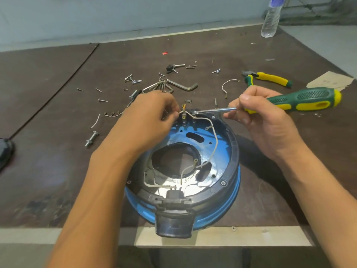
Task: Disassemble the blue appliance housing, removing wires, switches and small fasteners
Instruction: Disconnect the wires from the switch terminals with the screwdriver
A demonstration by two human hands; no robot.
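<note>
On the dark brown table (58, 151) below a pale wall (116, 16), the round blue black-rimmed appliance housing (228, 207) lies open at the near edge. The left hand (148, 115) pinches a white wire (214, 134) at its far-rim terminal (184, 109); the right hand (258, 113) grips a green-and-yellow screwdriver (309, 99), tip there, so a gentle pry seems next. Silver screws (133, 80) lie scattered beyond.

Round blue housing (222, 202) lies open, white wires (213, 132) trailing inside.

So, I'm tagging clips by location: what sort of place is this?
Likely a repair workbench: loose screws and hex keys lie scattered on a worn dark table, with pliers near the opened blue housing.
</note>
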